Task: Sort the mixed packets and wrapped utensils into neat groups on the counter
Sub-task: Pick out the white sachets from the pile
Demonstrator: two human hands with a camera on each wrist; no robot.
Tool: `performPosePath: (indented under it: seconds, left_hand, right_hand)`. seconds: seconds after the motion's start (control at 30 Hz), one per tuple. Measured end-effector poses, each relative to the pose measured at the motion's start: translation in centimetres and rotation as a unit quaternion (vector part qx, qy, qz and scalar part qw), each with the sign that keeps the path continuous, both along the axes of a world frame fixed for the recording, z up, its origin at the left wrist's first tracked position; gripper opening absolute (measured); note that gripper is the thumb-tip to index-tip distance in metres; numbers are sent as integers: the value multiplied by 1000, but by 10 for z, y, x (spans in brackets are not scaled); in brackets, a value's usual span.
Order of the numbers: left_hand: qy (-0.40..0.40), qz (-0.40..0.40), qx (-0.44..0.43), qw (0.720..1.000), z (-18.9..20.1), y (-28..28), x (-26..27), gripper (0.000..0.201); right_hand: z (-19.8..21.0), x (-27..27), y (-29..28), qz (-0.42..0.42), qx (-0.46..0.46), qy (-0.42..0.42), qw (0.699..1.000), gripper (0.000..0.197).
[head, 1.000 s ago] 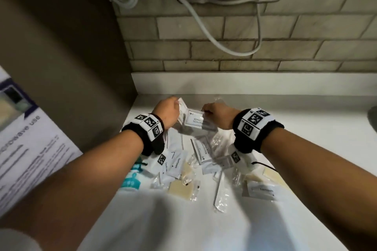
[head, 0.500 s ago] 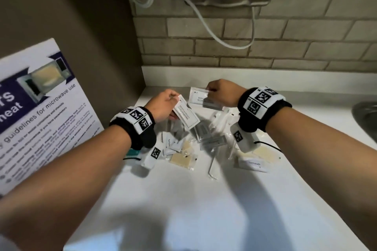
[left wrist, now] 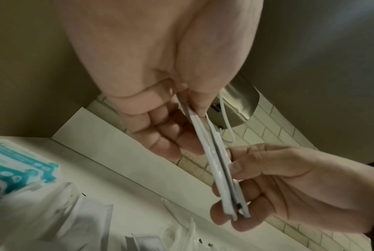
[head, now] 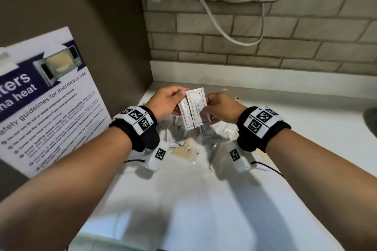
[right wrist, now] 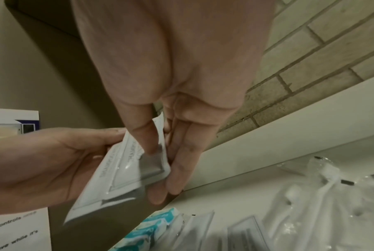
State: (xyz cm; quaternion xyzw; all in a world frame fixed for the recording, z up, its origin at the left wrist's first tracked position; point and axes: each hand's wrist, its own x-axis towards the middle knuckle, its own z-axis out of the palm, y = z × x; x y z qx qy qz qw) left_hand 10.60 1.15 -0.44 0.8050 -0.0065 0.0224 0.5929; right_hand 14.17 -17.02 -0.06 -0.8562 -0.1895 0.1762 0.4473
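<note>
White worktop (head: 204,199) carries a loose pile of clear-wrapped utensils and packets (head: 189,144), apparently unsorted, at 6 o'clock below both hands. Left hand (head: 165,102) and right hand (head: 220,109) each pinch the white sachets (head: 193,110), squaring them into a first group, it seems.

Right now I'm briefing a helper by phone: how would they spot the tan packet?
Find the white counter below the brick wall. In the pile under the wrists lies the tan packet, the only beige square among white and clear wrappers.
</note>
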Motion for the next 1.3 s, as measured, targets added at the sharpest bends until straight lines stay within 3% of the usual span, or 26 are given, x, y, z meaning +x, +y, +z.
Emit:
performPosePath:
  seconds: [0.23,0.5,0.57,0.67,0.8,1.0,1.1,1.2,1.3]
  left_hand:
    - [43,49,-47,997,-4,20,8,32]
    - [-16,56,-26,998,-7,39,20,26]
    - [-47,77,-37,995,-1,47,26,19]
    - [-78,103,-55,990,9,55,34,16]
    - [-84,124,-60,987,8,58,44,17]
    - [-22,106,-94,990,-4,55,55,20]
    - [21,67,-161,984,-9,53,53,24]
    - [35,52,-154,986,-15,53,53,28]
    - [49,58,-124,989,-22,53,53,29]
  right_hand:
    - [-3,7,30,-2,27,34,999,17]
    - [-1,24,58,17,60,83,995,12]
    - [-3,34,60,16,20,78,997,14]
    - [-15,54,65,14,-137,-4,990,27]
    - [-35,71,86,66,-331,-96,937,39]
    - [-57,75,104,94,-380,-87,916,75]
    - [-61,78,105,95,-411,-117,899,68]
    - [-53,79,103,101,-450,-138,876,66]
    - [-40,82,93,55,-393,-128,909,63]
